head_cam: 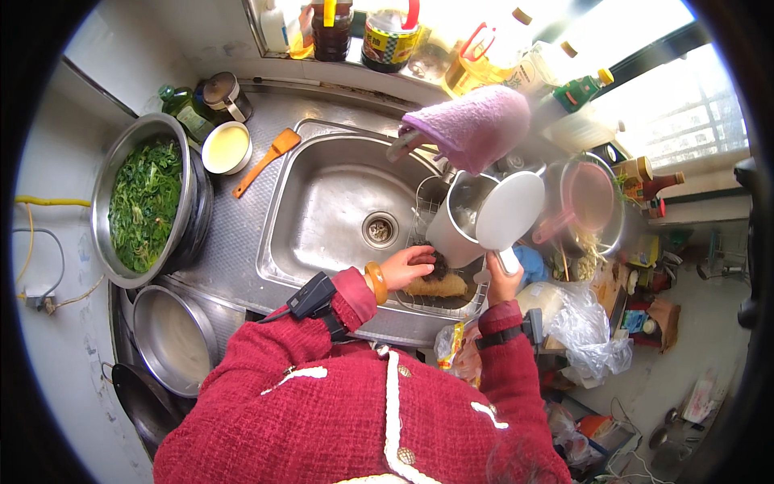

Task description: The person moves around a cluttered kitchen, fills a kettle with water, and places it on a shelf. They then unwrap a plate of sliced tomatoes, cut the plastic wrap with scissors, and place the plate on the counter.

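Observation:
My right hand (505, 279) grips the handle of a white electric kettle (462, 233), which is tilted over the right part of the sink. The kettle's round lid (511, 209) stands raised, and part of its metal inside shows. At the kettle's lower left, the fingers of my left hand (408, 266) reach a dark scouring pad (436, 266); whether they grip it is unclear. Just below the pad lies a tan loofah (438, 285) in a wire basket (447, 313) across the sink's right side.
Left of the steel sink (332, 187) are a wooden spatula (266, 162), a bowl of yellow contents (227, 148) and a basin of leafy greens (145, 209). A pink cloth (474, 124) hangs over the faucet. Bottles line the windowsill; a pink strainer (583, 196) lies at right.

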The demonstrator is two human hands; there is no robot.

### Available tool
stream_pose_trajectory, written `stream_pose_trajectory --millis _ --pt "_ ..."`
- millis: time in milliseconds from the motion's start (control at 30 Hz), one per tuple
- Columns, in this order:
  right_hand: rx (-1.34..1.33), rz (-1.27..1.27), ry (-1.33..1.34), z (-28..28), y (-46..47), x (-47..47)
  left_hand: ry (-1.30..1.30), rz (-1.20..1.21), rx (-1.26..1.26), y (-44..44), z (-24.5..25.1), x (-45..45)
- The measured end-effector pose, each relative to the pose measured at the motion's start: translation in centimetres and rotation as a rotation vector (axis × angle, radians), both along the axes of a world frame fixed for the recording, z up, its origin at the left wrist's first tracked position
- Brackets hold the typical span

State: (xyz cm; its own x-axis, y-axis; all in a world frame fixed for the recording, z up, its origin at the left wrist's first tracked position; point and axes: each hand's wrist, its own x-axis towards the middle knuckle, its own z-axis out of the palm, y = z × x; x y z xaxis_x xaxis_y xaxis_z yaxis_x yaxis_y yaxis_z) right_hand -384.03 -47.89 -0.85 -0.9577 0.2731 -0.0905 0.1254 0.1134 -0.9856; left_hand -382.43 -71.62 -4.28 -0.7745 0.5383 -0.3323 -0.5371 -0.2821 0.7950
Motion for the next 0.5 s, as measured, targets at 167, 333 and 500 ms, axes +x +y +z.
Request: stream_pose_trajectory --millis 167,333,500 --pt "0.123 0.192 0.09 3.9 -0.1 0.8 0.061 0.107 -0.005 -1.1 0.9 -0.8" --pt "0.109 0.23 0.089 6.7 -0.7 2.1 0.104 0.201 -0.044 -3.1 3.3 -1.0" --pt "0.087 0.223 0.088 8.1 -0.3 3.7 0.154 0.242 -0.083 -4.9 6.1 -0.2"
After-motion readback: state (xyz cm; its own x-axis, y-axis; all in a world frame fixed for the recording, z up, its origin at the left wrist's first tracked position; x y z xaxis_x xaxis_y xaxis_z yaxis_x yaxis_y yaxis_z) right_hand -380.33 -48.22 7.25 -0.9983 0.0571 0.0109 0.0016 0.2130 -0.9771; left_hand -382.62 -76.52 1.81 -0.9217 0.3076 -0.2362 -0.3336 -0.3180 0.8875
